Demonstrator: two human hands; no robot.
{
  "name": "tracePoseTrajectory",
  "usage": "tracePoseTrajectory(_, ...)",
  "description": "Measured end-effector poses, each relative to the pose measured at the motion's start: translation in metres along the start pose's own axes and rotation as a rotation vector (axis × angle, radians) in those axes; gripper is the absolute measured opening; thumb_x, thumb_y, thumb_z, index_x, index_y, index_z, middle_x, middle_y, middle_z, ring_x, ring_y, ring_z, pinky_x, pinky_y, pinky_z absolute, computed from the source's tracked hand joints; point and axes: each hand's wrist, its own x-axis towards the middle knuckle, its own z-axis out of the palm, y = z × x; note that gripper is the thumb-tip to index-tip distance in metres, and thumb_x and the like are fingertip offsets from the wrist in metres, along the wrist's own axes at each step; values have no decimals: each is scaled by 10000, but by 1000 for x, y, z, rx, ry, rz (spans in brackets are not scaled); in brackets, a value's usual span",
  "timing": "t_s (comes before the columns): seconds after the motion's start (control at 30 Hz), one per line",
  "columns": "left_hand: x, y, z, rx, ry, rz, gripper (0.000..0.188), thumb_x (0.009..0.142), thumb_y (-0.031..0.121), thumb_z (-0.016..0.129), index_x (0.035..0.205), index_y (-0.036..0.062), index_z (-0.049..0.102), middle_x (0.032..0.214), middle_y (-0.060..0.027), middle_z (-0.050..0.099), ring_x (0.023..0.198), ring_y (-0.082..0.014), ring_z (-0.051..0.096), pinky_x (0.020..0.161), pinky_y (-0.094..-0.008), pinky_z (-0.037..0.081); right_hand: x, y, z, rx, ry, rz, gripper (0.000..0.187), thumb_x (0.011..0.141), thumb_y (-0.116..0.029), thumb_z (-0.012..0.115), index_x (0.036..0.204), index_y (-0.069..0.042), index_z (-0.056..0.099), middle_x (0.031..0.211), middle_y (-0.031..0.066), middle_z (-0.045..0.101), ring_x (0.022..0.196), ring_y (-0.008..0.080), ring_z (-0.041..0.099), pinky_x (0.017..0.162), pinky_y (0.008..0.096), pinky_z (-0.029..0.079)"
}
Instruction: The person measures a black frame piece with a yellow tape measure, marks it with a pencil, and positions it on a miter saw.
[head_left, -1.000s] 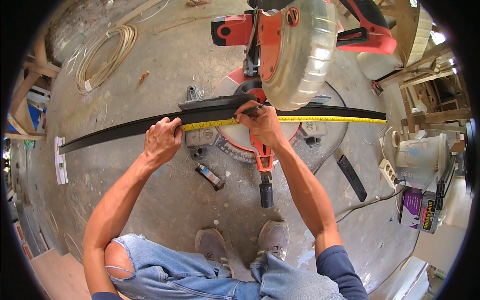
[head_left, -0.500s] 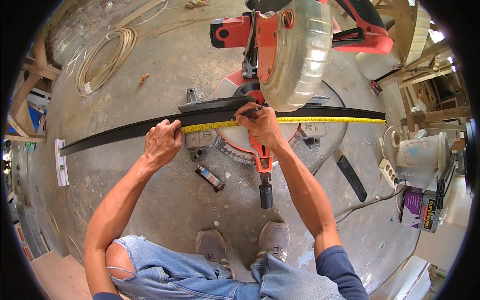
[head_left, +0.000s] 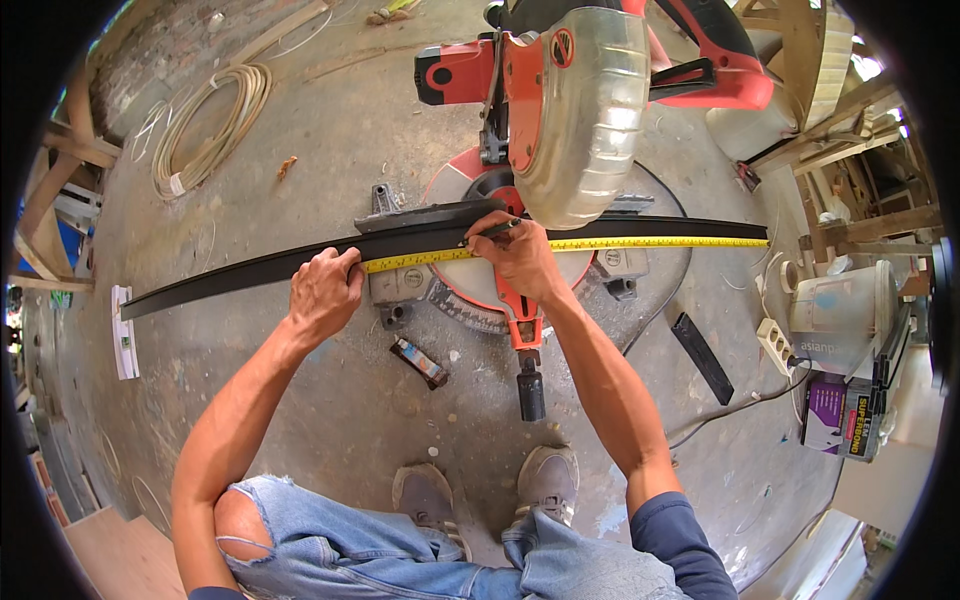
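Observation:
A long black profile strip (head_left: 225, 272) lies across the base of a red mitre saw (head_left: 522, 120), running from far left to right. Along its near edge stretches a yellow tape measure (head_left: 640, 243). My left hand (head_left: 327, 287) is closed over the strip and the left end of the visible tape, pressing the two together; the tape's case does not show. Pinched in my right hand (head_left: 522, 262) is a dark marker pen (head_left: 498, 229), its tip at the strip beside the tape's upper edge, left of the saw's clear blade guard (head_left: 585, 120).
A small tube (head_left: 418, 362) and a black offcut (head_left: 703, 358) lie on the concrete floor. A white piece (head_left: 124, 332) sits under the strip's left end. Coiled hose (head_left: 215, 130) is at the far left; a power strip (head_left: 774, 346) and bucket (head_left: 845, 315) stand right.
The pen's tip has shifted very slightly left along the strip. My left hand, the strip and the tape stay in place; the whole view has moved a little.

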Motion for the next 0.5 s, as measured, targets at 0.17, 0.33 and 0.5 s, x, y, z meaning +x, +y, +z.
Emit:
tracePoseTrajectory(0.17,1,1,1,5,3,5,169,950,223,656,1007,67,693,870,-173,669,819,-384,684,719,-485,548,1,2,-2,7,-5,28,111,923,-47,705,921,56,744,1002,44,708,790,91,661,737,259,509)
tracePoseTrajectory(0.33,2,0,4,-1,25,28,148,937,206,663,991,71,691,869,-176,672,812,-387,685,708,-492,547,2,0,-2,77,15,-1,54,913,4,690,953,33,712,888,73,711,806,117,667,714,259,547)
tracePoseTrajectory(0.5,-4,-4,-3,-299,-11,256,100,884,116,691,926,26,686,813,-177,672,714,-363,660,642,-437,505,-41,-20,-19,496,260,-70,96,968,2,653,1043,51,687,986,155,743,848,178,717,782,333,602)
